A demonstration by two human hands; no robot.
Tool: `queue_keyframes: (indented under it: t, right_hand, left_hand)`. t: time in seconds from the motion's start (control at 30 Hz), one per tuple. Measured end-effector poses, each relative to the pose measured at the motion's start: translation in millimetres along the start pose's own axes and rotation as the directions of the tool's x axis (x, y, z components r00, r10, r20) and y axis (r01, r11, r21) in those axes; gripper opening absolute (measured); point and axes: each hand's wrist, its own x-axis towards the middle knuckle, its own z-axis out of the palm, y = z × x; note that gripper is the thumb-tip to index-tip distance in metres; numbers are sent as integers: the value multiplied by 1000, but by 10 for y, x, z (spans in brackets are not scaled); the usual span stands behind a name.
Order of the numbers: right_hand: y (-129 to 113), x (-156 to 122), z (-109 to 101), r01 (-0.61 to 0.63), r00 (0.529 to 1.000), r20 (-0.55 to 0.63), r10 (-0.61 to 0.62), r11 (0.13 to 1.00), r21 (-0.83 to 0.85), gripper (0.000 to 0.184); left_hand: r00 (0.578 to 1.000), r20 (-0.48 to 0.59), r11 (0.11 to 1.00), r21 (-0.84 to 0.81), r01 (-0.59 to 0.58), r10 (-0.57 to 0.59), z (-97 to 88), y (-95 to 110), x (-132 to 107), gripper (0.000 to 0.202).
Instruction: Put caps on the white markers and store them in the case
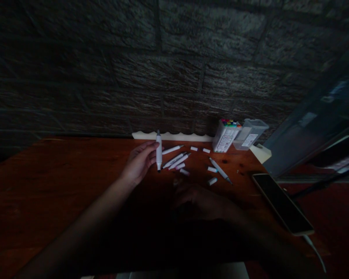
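My left hand holds a white marker upright, its dark tip touching the wooden table. My right hand lies dark and low over the table, fingers reaching toward loose white caps; whether it holds anything is hidden in shadow. Several white markers lie just right of the held one. Another uncapped marker lies further right with caps around it.
A box of coloured markers and a clear plastic container stand at the back by the dark brick wall. A phone with a cable lies at the right. A white scalloped strip runs along the wall.
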Motion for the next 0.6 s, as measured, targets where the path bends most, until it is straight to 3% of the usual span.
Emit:
queue_keyframes:
  t: [0.1, 0.6]
  right_hand:
    - [-7, 2, -11, -2, 1000, -18, 1, 997, -83, 25]
    - [-110, 13, 14, -22, 999, 19, 26, 981, -190, 25]
  left_hand:
    - [1000, 2, 1000, 0, -15, 15, -1, 5, -1, 13]
    - [999, 32, 1000, -6, -12, 12, 8, 31, -21, 14]
